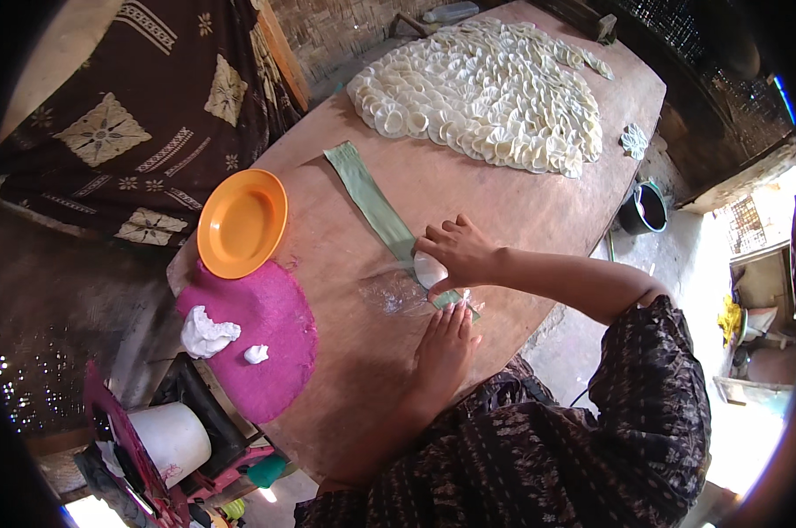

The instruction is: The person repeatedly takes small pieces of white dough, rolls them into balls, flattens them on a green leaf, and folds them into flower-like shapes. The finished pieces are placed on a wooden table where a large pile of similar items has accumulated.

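Observation:
My right hand (465,253) is curled over a pale, rounded object (428,270), which looks smooth; its exact kind cannot be made out. Beneath it runs a long, flat green strip (369,200), slanting from the upper left toward me. A crumpled sheet of clear plastic (398,293) lies about the strip's near end. My left hand (447,345) rests flat, fingers stretched out, its fingertips on the plastic and the strip's near end. On a pink cloth (279,352) to the left are a white dough-like lump (208,333) and a smaller white piece (256,354).
An orange plate (241,223) stands on the wooden table (327,290) at the left. Many thin, pale, cupped discs (477,92) cover the far end. One pale, flower-like cluster (633,142) sits by the right edge. A dark bucket (644,209) stands on the floor beyond.

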Available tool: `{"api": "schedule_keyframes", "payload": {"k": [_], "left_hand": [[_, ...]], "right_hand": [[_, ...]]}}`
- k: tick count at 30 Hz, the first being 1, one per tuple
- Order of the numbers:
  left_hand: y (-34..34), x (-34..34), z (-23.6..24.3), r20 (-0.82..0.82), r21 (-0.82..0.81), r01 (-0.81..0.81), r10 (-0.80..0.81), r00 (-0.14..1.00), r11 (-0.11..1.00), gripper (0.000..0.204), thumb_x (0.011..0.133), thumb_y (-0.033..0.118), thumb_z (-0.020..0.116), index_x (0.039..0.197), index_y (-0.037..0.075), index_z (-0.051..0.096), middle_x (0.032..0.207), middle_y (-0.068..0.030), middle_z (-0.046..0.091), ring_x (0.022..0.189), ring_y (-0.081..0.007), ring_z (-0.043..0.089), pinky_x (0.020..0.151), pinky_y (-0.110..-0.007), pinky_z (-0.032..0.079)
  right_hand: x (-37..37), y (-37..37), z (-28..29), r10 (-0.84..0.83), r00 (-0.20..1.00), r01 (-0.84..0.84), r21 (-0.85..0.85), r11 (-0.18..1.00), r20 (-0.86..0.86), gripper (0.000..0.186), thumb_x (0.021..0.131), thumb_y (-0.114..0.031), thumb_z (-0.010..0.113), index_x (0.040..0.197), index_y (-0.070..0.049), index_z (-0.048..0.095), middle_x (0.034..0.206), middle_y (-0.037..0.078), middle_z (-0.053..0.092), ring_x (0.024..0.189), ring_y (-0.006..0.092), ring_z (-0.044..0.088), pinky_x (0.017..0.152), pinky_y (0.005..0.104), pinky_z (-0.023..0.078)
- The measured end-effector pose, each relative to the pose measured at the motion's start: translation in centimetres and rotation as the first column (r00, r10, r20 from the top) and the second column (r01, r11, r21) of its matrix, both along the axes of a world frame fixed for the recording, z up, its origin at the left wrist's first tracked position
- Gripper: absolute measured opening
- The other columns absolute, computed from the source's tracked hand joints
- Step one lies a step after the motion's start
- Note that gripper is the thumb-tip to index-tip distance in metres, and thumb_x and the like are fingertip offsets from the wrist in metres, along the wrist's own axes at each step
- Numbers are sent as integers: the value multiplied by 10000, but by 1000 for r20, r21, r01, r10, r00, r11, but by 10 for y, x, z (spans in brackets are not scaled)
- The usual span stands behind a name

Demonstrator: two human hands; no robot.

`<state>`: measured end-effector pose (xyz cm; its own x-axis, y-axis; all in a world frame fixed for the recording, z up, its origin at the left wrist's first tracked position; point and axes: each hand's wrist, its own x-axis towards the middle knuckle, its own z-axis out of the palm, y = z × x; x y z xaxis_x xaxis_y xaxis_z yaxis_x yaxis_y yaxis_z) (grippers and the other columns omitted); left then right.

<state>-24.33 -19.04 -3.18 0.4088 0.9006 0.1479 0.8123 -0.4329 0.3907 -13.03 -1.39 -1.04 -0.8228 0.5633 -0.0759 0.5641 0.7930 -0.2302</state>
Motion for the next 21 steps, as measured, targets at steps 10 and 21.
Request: {"api": "schedule_keyframes", "payload": {"k": [10,21], "left_hand": [[7,9,0,-81,62,0,5,997,998,469,909,318,612,1171,-71,590,1237,-238,595,1133,-344,591,1036,-421,429],[7,9,1,-117,42,24,-19,993,999,473,950,339,545,1151,-82,615,1223,-259,608,1129,-341,609,1045,-424,425]], "right_hand": [[-13,39,-2,79,996,-82,-73,994,-39,896,555,-670,789,1175,-108,469,1074,80,498,1042,266,475,852,398,348],[-71,117,-6,22,999,-23,-8,1000,-35,850,600,-709,738,1167,-121,502,1114,112,511,1093,298,469,916,439,354]]}}
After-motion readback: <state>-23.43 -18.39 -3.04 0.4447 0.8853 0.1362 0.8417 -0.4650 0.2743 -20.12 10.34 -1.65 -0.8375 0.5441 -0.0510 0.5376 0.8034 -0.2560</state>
